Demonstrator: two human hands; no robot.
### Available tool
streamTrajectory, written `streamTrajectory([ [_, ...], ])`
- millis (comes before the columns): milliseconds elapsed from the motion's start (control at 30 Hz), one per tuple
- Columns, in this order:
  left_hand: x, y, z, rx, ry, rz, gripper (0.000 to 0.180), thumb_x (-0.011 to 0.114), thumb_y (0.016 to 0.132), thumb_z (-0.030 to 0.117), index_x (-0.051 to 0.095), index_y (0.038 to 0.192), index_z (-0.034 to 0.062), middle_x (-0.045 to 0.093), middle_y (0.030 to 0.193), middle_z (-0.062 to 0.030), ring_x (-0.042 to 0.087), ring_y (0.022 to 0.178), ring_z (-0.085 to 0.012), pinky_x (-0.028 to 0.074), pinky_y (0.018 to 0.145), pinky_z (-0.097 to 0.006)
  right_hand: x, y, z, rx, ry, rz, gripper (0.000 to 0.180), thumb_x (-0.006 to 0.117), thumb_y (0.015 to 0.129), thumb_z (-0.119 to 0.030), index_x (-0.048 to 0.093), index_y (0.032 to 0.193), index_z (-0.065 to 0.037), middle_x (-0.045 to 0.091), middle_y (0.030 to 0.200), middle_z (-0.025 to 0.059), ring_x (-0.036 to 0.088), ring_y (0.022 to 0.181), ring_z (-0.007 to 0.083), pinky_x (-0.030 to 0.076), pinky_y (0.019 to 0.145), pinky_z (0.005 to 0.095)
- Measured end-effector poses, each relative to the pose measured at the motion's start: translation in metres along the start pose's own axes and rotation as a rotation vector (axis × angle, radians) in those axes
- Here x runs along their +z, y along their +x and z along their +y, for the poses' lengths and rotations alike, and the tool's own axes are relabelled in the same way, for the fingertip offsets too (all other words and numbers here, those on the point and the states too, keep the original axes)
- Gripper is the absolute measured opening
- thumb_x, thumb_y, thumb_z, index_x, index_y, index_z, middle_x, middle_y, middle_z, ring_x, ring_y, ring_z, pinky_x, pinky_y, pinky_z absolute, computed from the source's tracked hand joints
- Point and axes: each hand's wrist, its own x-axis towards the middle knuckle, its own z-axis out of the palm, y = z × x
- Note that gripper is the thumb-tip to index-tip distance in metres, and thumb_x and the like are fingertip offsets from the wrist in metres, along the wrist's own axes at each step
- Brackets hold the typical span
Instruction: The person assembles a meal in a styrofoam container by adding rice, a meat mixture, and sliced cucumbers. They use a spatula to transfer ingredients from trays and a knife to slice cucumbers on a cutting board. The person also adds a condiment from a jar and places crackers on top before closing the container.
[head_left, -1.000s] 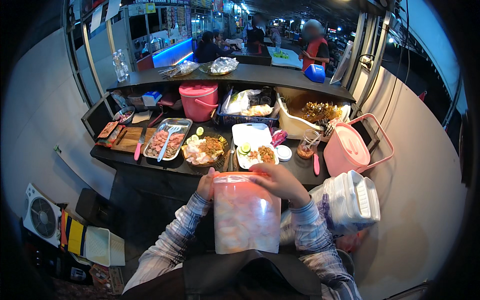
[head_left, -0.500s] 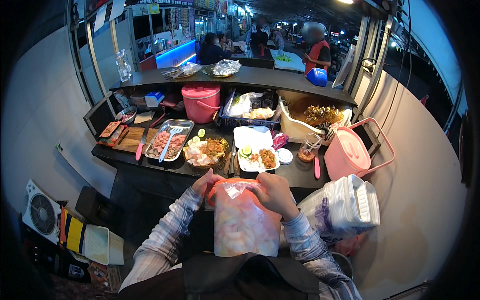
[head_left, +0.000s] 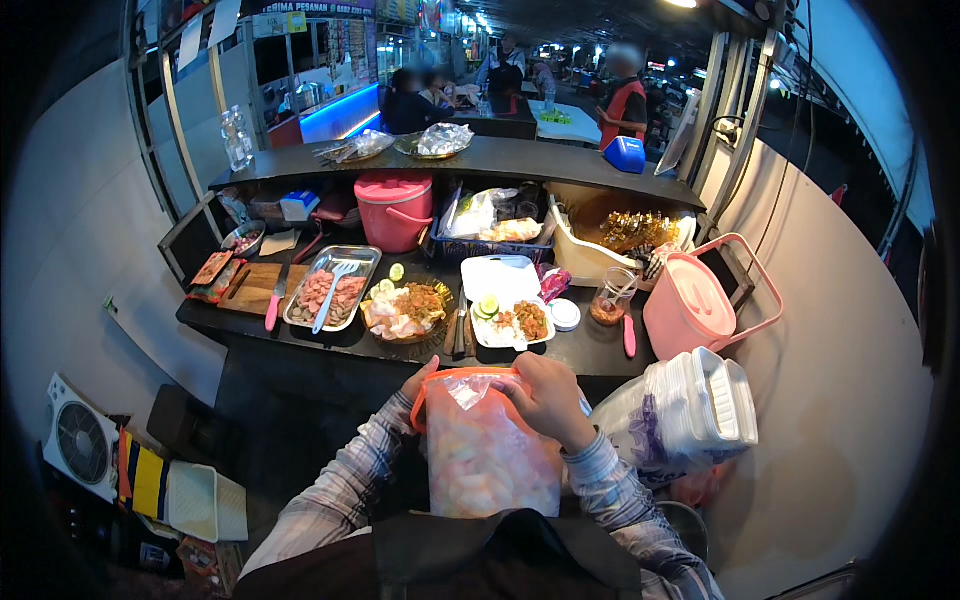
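Observation:
Close to my body is a large clear plastic tub filled with pale, curled crackers. It has an orange rim, and a crumpled clear piece of plastic shows at its front top. My left hand grips the rim's left side, its fingers partly hidden behind the edge. On the right, my right hand curls its fingers over the same rim. Beyond it on the black counter sits an open white foam box with rice, cucumber slices and brown food. A glass plate of crackers and brown topping stands left of it.
A metal tray of sliced meat with a blue fork lies left, near a cutting board and pink-handled knife. Pink buckets stand at the back and right. Stacked foam boxes sit beside my right arm. People stand beyond the shelf.
My left hand has shifted slightly down along the rim, and more of the orange edge shows. The right hand stays on the rim. The whole view has moved a little.

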Motion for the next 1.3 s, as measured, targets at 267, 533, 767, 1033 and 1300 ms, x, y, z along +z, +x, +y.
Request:
streamTrajectory([
  [267, 0.005, 0.011, 0.056, -0.046, 0.234, 0.146, 0.052, 0.043, 0.081, 0.029, 0.043, 0.121, -0.0047, 0.048, 0.123, -0.0219, 0.050, 0.110, -0.0298, 0.039, 0.096, -0.041, -0.011, 0.010, 0.002, -0.095, 0.072, 0.141, 0.032, 0.068, 0.075, -0.030, 0.056, 0.077, 0.000, 0.054, 0.071, 0.0121, 0.055, 0.061, 0.0269, 0.043, 0.054, 0.0325],
  [533, 0.071, 0.011, 0.059, 0.345, 0.544, 0.129, 0.066, 0.044, 0.074, 0.015, 0.023, 0.133, -0.0057, 0.036, 0.133, -0.0212, 0.038, 0.122, -0.0311, 0.030, 0.104, -0.040, 0.001, 0.001, 0.008, 0.376, 0.395, 0.689, 0.039, 0.047, 0.089, -0.034, 0.050, 0.112, -0.002, 0.042, 0.124, 0.0172, 0.045, 0.110, 0.0292, 0.029, 0.099, 0.0386],
  [767, 0.098, -0.005, -0.018, 0.441, 0.829, -0.121, 0.072, 0.048, 0.086, 0.025, 0.010, 0.138, -0.0056, 0.022, 0.139, -0.0218, 0.022, 0.131, -0.0254, 0.018, 0.106, -0.036, -0.041, -0.032, -0.065, 0.966, 1.254, 0.768, 0.052, 0.048, 0.084, -0.033, 0.041, 0.124, 0.000, 0.051, 0.117, 0.0173, 0.055, 0.102, 0.0276, 0.046, 0.089, 0.0399],
  [1033, 0.025, 0.073, -0.033, 0.178, 0.776, -0.009, 0.036, 0.049, 0.092, 0.022, 0.044, 0.120, -0.0004, 0.049, 0.108, -0.0077, 0.045, 0.098, -0.0104, 0.038, 0.088, -0.027, -0.039, -0.067, -0.038, 0.872, 0.909, 0.697, 0.044, 0.049, 0.080, -0.019, 0.046, 0.117, 0.005, 0.055, 0.109, 0.0165, 0.056, 0.097, 0.0220, 0.046, 0.086, 0.0332],
  [1300, 0.089, 0.131, 0.005, 0.300, 0.825, -0.056, 0.026, 0.052, 0.090, 0.018, 0.051, 0.106, -0.0009, 0.057, 0.090, -0.0031, 0.052, 0.080, -0.0086, 0.045, 0.074, -0.024, -0.104, -0.055, 0.024, 0.909, 0.247, 0.544, 0.019, 0.049, 0.090, -0.018, 0.053, 0.095, 0.000, 0.055, 0.087, 0.0022, 0.049, 0.077, 0.0071, 0.042, 0.070, 0.0220],
])
